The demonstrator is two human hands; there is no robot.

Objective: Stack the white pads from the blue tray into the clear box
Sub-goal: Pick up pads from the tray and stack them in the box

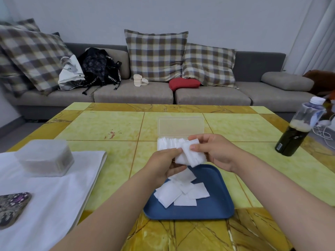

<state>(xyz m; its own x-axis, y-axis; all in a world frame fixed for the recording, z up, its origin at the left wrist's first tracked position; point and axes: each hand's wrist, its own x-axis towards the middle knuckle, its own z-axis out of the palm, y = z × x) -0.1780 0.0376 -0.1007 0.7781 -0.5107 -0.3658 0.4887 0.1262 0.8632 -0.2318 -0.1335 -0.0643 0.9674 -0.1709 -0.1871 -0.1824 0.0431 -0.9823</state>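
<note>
While white pads (181,193) litter the blue tray (217,205), left hand (163,165) and right hand (212,149) pinch a soft bunch (190,156).

Soft, fibrous white pads (190,157) are held in the left hand (163,165) and right hand (212,151). Below them lies a matt blue plastic tray (217,205); just beyond, a clear box (181,126) of smooth translucent plastic. The table (108,127) shines glossy, marble-patterned; left of the hands lies matt white cloth (54,205).
</note>
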